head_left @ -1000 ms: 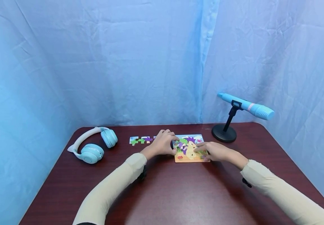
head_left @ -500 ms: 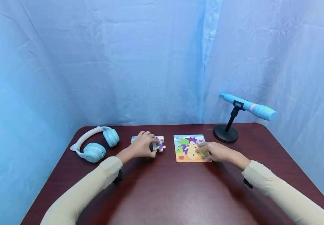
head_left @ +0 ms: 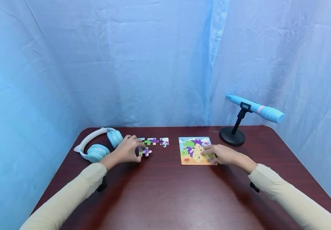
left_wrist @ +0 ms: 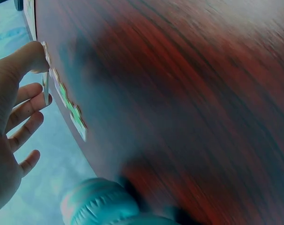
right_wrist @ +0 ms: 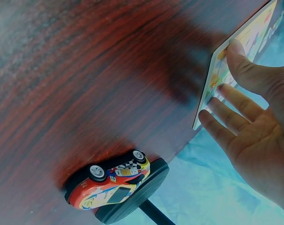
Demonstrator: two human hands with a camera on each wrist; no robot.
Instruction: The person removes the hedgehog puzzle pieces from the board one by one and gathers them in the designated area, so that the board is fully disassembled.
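Note:
In the head view my left hand (head_left: pixel 126 149) pinches a jigsaw piece (head_left: pixel 144 151), purple and green, between thumb and fingers. The left wrist view shows that piece (left_wrist: pixel 46 88) edge-on, above the table. A row of loose jigsaw pieces (head_left: pixel 152 141) lies just behind it. Farther right sits a jigsaw board (head_left: pixel 186 152) with a cartoon of a purple-haired figure. On its right side my right hand (head_left: pixel 221 154) rests its fingertips, holding nothing. From the right wrist, the thumb and fingers (right_wrist: pixel 233 115) look mostly straight against the board.
Blue headphones (head_left: pixel 96 153) with a white band lie left, close to my left wrist. A blue microphone (head_left: pixel 257 108) stands on a black stand (head_left: pixel 232 136) at the back right. Beside the stand's base, a red toy car (right_wrist: pixel 111 183) shows in the right wrist view. Blue curtains enclose the table.
My left hand has moved left from the board's edge to the loose pieces, with the jigsaw piece now visible in its grip. My right hand has stayed on the board.

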